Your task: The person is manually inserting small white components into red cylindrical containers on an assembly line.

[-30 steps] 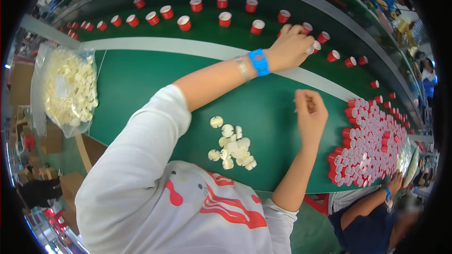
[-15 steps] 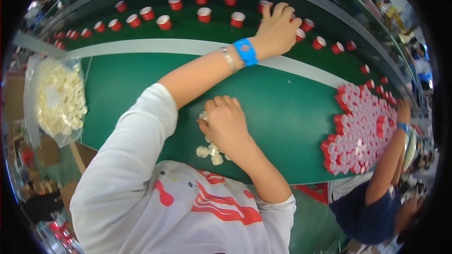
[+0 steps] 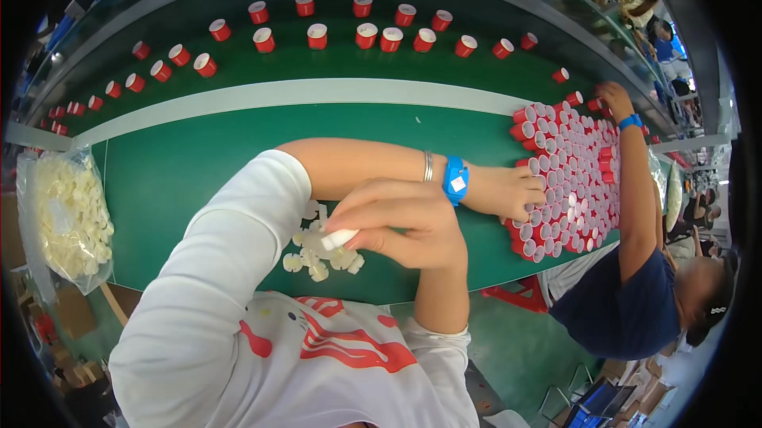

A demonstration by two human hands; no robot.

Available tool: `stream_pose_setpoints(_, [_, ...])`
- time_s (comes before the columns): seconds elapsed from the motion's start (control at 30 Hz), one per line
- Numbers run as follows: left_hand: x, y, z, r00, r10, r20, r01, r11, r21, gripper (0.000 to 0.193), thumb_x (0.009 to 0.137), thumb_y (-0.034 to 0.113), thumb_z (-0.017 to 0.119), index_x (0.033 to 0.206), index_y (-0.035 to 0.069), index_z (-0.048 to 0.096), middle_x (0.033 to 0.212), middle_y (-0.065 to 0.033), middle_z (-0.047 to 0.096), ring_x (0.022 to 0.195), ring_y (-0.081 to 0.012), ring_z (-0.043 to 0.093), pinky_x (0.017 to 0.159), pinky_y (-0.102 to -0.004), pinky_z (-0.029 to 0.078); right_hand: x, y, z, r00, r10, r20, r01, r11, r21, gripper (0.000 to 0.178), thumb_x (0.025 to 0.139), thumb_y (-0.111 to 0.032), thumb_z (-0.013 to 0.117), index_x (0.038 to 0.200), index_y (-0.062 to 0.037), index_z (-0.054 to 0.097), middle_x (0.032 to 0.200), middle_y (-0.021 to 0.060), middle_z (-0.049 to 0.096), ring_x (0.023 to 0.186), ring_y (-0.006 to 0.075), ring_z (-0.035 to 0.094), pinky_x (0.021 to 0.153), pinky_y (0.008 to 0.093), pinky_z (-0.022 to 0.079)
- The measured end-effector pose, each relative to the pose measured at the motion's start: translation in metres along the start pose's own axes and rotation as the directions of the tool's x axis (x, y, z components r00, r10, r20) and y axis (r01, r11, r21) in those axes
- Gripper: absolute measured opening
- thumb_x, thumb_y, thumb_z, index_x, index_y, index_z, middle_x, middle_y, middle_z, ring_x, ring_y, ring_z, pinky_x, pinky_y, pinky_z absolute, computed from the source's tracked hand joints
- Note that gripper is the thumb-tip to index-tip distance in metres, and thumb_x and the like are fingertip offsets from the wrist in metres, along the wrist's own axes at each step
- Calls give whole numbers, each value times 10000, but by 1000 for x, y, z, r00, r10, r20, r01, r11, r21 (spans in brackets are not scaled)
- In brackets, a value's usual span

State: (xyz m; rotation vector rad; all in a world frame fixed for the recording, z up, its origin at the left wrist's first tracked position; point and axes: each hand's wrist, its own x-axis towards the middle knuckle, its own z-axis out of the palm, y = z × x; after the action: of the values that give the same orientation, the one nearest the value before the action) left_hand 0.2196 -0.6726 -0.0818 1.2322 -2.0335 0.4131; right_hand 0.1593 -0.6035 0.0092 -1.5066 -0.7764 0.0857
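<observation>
My left hand (image 3: 512, 194), with a blue wristband, is stretched across to the right. Its fingers are spread over the left edge of a dense group of red cups (image 3: 567, 178) with pale insides, touching those there. In front of my left forearm, my right hand (image 3: 409, 221) pinches a small white plastic piece (image 3: 340, 239) between thumb and fingers. Beneath it lies a loose pile of similar white pieces (image 3: 317, 269) on the green table (image 3: 182, 190), partly covered by my hand and arm.
Beyond a pale divider strip (image 3: 333, 91), red cups (image 3: 317, 36) stand in loose rows on a dark green surface. A clear bag of white pieces (image 3: 75, 221) rests at the left edge. On the right, a co-worker's hand (image 3: 615, 101) reaches toward the far cups.
My left hand has come back from the far row of cups to the cup group at right. My right hand has lifted off the pile with a white piece. The view has shifted right.
</observation>
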Motion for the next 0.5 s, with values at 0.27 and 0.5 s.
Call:
stream_pose_setpoints(0.27, [-36,-5,-79,705,-698,127,619,516,-592,245,829,132,649,1006,38,508,966,-109,582,901,-231,593,777,-379,487,-14,-1,-11,883,-40,-468,51,999,10,194,760,35,688,935,71,612,872,178,637,753,231,647,644,296,534])
stream_pose_setpoints(0.5, [-108,9,-131,484,-873,-64,719,438,-540,359,749,60,715,1094,47,616,1058,-74,620,963,-166,598,795,-284,523,-21,34,-56,339,201,-919,-297,950,98,178,846,-94,662,928,57,615,986,163,649,825,169,634,709,259,522])
